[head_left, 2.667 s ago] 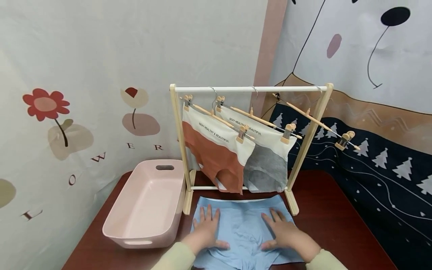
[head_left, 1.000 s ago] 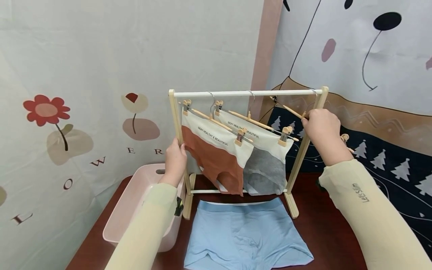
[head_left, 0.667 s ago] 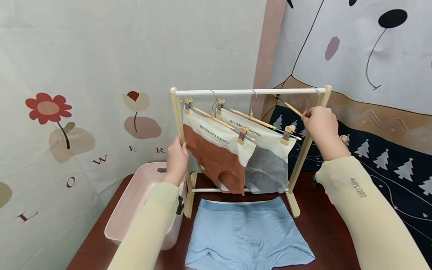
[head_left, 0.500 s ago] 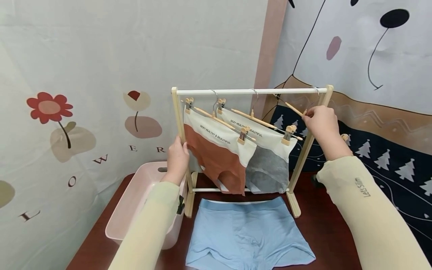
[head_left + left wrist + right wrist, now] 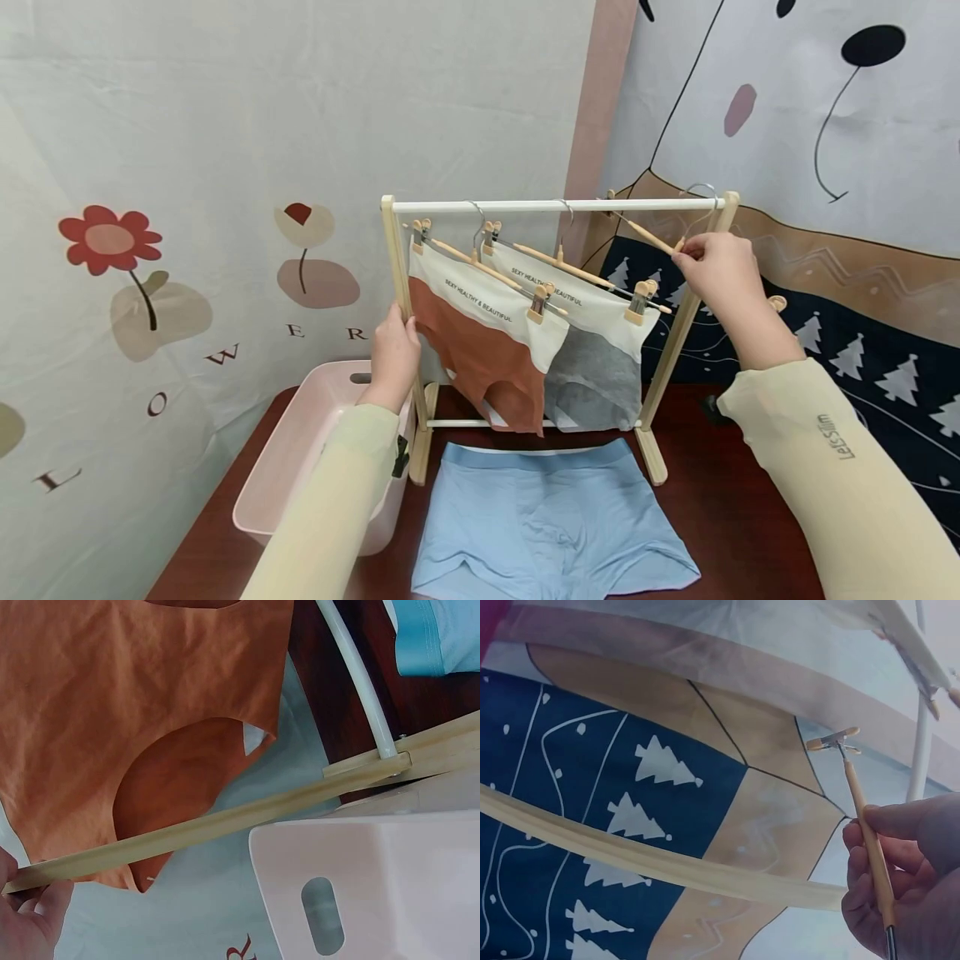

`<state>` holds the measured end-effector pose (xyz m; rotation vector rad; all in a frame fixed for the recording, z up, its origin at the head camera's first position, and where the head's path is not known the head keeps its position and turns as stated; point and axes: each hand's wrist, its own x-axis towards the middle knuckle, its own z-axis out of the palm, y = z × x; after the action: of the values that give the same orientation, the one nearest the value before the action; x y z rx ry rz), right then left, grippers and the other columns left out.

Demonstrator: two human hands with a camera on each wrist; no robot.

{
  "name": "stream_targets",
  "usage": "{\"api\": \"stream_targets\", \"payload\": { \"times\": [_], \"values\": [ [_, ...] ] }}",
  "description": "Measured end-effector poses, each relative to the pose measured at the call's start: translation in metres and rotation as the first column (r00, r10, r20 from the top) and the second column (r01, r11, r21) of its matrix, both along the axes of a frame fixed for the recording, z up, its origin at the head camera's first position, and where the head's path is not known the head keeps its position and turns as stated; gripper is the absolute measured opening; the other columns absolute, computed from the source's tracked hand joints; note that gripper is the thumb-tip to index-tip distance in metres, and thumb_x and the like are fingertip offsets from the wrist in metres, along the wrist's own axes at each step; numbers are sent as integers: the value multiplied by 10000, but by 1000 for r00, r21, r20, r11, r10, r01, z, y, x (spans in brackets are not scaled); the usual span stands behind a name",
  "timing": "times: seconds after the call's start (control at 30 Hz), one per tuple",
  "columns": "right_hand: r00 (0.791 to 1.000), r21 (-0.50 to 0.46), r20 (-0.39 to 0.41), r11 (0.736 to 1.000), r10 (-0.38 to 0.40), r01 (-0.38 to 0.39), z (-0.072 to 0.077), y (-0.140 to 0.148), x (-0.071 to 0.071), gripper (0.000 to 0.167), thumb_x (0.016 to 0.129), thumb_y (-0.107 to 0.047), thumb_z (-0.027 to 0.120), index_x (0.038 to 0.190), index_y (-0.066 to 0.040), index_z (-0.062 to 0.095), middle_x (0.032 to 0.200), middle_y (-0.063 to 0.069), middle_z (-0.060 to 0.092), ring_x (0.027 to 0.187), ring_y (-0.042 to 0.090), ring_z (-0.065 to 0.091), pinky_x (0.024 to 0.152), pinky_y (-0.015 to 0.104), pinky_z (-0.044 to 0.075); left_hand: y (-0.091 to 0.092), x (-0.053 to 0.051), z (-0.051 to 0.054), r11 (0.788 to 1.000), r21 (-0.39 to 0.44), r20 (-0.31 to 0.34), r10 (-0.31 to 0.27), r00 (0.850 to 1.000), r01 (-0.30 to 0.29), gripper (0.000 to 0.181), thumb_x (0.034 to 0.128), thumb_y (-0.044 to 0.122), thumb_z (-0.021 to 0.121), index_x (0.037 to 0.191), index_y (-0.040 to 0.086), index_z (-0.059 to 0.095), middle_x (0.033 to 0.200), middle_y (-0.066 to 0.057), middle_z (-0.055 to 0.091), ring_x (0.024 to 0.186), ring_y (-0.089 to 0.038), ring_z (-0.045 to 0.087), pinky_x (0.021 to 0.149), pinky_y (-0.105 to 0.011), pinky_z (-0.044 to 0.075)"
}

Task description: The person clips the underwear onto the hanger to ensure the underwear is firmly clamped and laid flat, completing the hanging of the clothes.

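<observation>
My left hand (image 5: pixel 394 350) grips the left post (image 5: pixel 180 838) of a small wooden drying rack with a white rail (image 5: pixel 517 206). At the rail's right end, my right hand (image 5: pixel 720 268) pinches a wooden clip hanger (image 5: pixel 860 799) by its middle. That hanger carries no garment, and its metal hook (image 5: pixel 701 187) rises above the rail. Orange-and-white briefs (image 5: pixel 480 354) and grey-and-white briefs (image 5: pixel 596 375) hang from two other clip hangers. Light blue boxer briefs (image 5: pixel 555 517) lie spread flat on the table before the rack.
A pink plastic basket (image 5: pixel 281 454) stands left of the rack, partly behind my left sleeve. The dark red table (image 5: pixel 757 500) extends past the rack's right foot (image 5: pixel 651 457). Printed cloth backdrops (image 5: pixel 450 100) rise close behind.
Both hands have left the blue boxer briefs; the left took the rack's post, the right took the bare hanger. Since half a second ago, that hanger has risen, its hook lifting above the rail.
</observation>
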<state>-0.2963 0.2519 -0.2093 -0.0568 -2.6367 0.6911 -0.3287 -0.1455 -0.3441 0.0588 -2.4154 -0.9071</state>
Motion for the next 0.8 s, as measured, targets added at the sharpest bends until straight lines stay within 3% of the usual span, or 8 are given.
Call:
{"api": "stream_targets", "payload": {
  "times": [0.3,0.43,0.53,0.7,0.8],
  "values": [
    [998,14,-29,999,51,-51,-6,4,13,314,958,-233,538,1100,26,644,1025,260,627,892,361,577,688,460,493,-1,2,1,1000,9,11,-1,1000,0,233,1001,168,442,1147,-8,490,972,-233,615,911,-380,610,733,-470,486],
    [997,29,-47,998,58,-56,-12,8,16,298,948,-220,556,1074,31,655,993,254,636,845,341,573,598,364,472,-1,2,1,1000,8,7,8,1000,-8,208,997,163,452,1118,0,496,962,-231,619,904,-384,611,737,-475,485],
    [997,36,-52,998,56,-54,-20,11,18,290,944,-221,567,1054,30,662,966,244,641,822,327,568,567,325,440,-1,1,0,1000,3,6,7,1000,-7,195,995,164,457,1100,4,496,955,-230,621,896,-386,612,736,-477,485],
    [997,45,-46,997,60,-58,-36,16,23,273,943,-217,572,1035,22,667,944,230,651,828,325,578,610,386,461,0,1,0,1000,2,9,-3,1000,3,227,993,160,458,1140,-10,489,965,-246,618,900,-398,613,739,-485,488],
    [996,56,-57,996,72,-69,-47,17,26,257,939,-202,576,1020,22,673,931,224,646,810,317,575,585,360,451,0,2,1,1000,5,11,-6,1000,6,252,995,161,454,1173,-15,483,983,-252,617,910,-400,615,741,-485,493]
  ]
}}
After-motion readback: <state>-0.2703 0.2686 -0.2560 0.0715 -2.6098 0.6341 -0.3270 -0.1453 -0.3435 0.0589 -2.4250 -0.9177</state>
